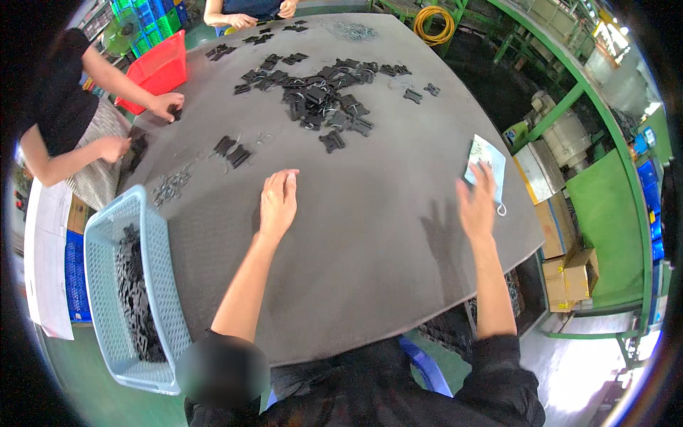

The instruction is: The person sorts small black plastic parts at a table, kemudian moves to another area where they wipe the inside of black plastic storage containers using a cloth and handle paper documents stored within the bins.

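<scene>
at 3 o'clock i have the right hand (475, 203) with its fingers spread apart, overlapping the lower left of a pale blue face mask (496, 171); i cannot tell whether they touch. the left hand (279, 203), at 9 o'clock over the grey tabletop (370, 263), has its fingers together; its palm faces away from me, so i cannot tell if it holds anything. the view is blurred out near the left elbow, and the person at 12 o'clock is cut off by the upper edge. the mask lies between 2 and 3 o'clock, white ear loop out, a printed patch by its upper left. two black plastic buckle pieces (239, 155) lie between 10 and 11 o'clock of the left hand.
</scene>
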